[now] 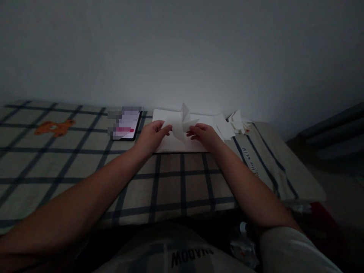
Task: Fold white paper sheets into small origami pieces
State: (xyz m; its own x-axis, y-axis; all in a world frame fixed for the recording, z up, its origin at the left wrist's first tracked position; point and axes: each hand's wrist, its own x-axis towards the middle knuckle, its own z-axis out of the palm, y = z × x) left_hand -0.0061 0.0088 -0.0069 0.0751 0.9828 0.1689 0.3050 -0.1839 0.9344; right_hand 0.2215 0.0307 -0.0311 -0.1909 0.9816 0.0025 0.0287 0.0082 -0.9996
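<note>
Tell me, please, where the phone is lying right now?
In the head view, the phone lies on the checked cloth by the wall, just left of the left hand and the white pad.

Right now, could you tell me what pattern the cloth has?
Beige cloth with dark blue checks, in the head view.

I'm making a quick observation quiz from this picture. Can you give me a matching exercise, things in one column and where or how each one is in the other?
Things:
1. folded paper
2. phone
3. pile of paper pieces
4. orange bear patch

Places or states:
A. far left on the checked cloth
B. held between left hand and right hand
C. lying left of the white pad, screen lit
D. right of the white pad, near the wall

Pairs: 1-B, 2-C, 3-D, 4-A
</note>
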